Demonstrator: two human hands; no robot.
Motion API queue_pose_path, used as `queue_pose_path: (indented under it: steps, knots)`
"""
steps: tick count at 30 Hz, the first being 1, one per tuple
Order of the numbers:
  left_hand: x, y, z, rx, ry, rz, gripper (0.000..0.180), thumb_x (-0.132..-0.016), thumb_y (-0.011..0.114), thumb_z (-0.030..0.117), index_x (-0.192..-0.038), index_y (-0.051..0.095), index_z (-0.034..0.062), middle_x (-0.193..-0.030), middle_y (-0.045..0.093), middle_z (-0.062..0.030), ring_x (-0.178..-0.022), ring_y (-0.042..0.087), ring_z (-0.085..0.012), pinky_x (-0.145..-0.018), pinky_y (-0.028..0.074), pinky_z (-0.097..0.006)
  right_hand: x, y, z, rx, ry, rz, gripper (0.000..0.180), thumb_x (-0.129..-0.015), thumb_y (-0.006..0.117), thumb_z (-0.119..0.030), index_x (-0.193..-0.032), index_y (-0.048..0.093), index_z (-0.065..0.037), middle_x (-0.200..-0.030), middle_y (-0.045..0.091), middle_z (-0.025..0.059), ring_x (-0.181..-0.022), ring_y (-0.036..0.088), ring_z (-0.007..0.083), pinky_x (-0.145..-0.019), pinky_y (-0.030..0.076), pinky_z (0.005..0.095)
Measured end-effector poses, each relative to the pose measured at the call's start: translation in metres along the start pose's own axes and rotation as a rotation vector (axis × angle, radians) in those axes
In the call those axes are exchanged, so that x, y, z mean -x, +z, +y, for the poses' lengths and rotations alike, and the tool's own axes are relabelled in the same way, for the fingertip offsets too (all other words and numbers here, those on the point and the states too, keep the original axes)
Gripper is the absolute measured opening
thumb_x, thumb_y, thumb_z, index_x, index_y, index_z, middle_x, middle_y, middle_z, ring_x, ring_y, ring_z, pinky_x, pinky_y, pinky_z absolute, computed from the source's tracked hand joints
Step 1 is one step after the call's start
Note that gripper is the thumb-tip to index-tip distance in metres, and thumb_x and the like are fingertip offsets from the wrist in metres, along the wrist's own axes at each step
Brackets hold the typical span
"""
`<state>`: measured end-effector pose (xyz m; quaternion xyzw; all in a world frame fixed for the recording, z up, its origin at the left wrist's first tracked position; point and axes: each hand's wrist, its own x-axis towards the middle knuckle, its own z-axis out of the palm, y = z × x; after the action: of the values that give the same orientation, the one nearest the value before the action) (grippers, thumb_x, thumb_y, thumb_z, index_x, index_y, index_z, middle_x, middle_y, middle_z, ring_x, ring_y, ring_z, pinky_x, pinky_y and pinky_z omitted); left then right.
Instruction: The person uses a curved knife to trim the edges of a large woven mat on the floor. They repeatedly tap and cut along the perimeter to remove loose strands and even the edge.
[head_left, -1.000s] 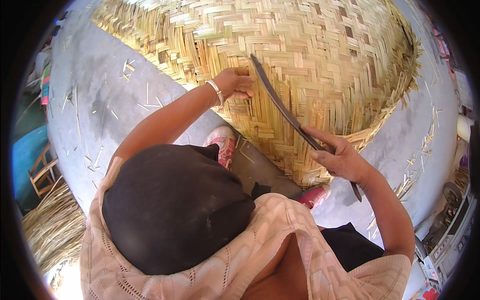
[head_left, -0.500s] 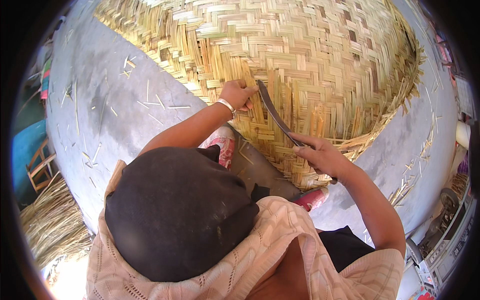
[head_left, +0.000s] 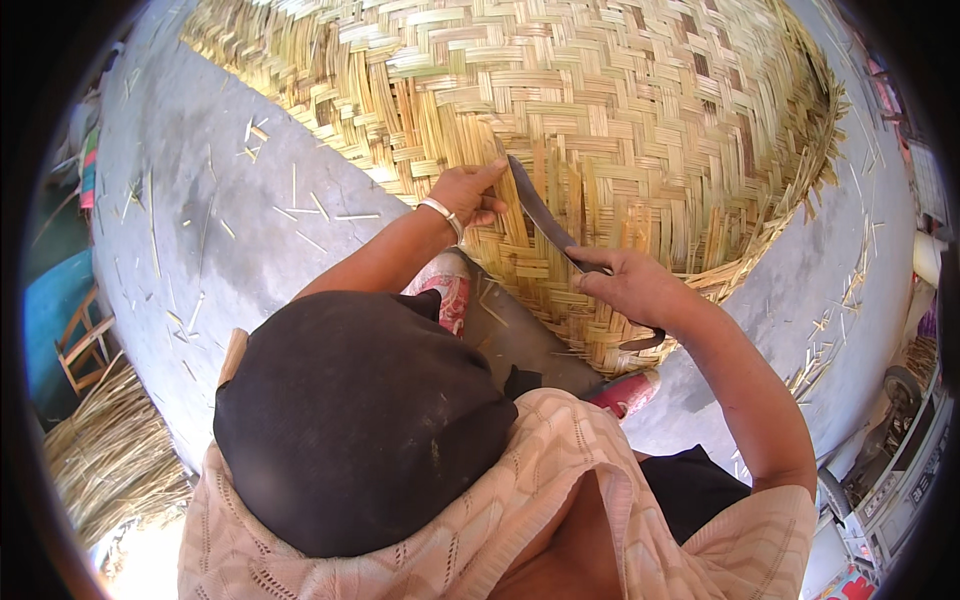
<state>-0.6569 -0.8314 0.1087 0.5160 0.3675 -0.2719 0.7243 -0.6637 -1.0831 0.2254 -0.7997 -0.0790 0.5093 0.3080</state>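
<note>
The right hand point(head_left: 625, 285) is reaching forward from a bent elbow, fingers clenched around the handle of a long dark blade point(head_left: 540, 212) that is slanting up and to the left. The blade's tip is lying against the strips of a large woven bamboo mat point(head_left: 620, 110), just beside the left hand point(head_left: 468, 192). The left arm is stretching forward past the person's dark head covering point(head_left: 350, 430), a pale bangle point(head_left: 440, 212) sitting at the wrist. The left hand is pressing on the mat's weave, its fingertips pinching a strip next to the blade. The mat is spreading across the grey concrete floor point(head_left: 200, 250), its near edge frayed and curling up by the person's red-and-white shoes point(head_left: 448, 295). Loose bamboo slivers point(head_left: 300, 212) are lying scattered on the floor to the left.
</note>
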Motion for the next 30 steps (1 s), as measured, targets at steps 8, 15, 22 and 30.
queue_pose_path:
  steps: [8, 15, 22, 30]
  knots:
    - [-0.006, 0.001, 0.002, -0.035, -0.003, -0.013, 0.029, -0.09, 0.068, 0.032, -0.09, 0.06, 0.0042, -0.069, 0.056, -0.0032, -0.051, 0.058, -0.0136, -0.037, 0.037, -0.025, -0.004, 0.03, -0.013, 0.118, 0.001, 0.12, 0.054, -0.089, 0.061, -0.028, -0.137, 0.052, -0.005, -0.118, 0.066, 0.0197, -0.104, 0.065, 0.026, -0.091, 0.048, 0.0337]
    - [0.003, -0.001, 0.001, 0.009, 0.014, -0.008, 0.029, -0.091, 0.066, 0.033, -0.094, 0.06, 0.0051, -0.07, 0.056, -0.0024, -0.053, 0.06, -0.0132, -0.038, 0.039, -0.024, 0.004, 0.013, -0.01, 0.071, -0.001, 0.047, 0.053, -0.087, 0.061, -0.025, -0.136, 0.053, -0.005, -0.118, 0.066, 0.0193, -0.101, 0.066, 0.0275, -0.092, 0.048, 0.0337]
    - [-0.007, 0.0, -0.005, 0.029, -0.005, -0.008, 0.028, -0.091, 0.067, 0.033, -0.094, 0.061, 0.006, -0.069, 0.057, -0.0024, -0.051, 0.059, -0.0134, -0.037, 0.039, -0.025, -0.006, 0.039, -0.01, 0.171, 0.012, 0.161, 0.051, -0.087, 0.056, -0.03, -0.133, 0.055, -0.011, -0.099, 0.068, 0.0223, -0.092, 0.066, 0.0355, -0.083, 0.051, 0.0425]
    - [-0.001, 0.002, -0.001, 0.048, -0.063, -0.03, 0.026, -0.088, 0.071, 0.028, -0.083, 0.059, 0.0052, -0.063, 0.053, -0.0015, -0.043, 0.053, -0.0127, -0.033, 0.036, -0.028, -0.036, 0.078, -0.002, 0.338, 0.035, 0.367, 0.051, -0.086, 0.054, -0.032, -0.136, 0.053, -0.021, -0.087, 0.069, 0.0192, -0.08, 0.067, 0.0377, -0.074, 0.052, 0.0494]
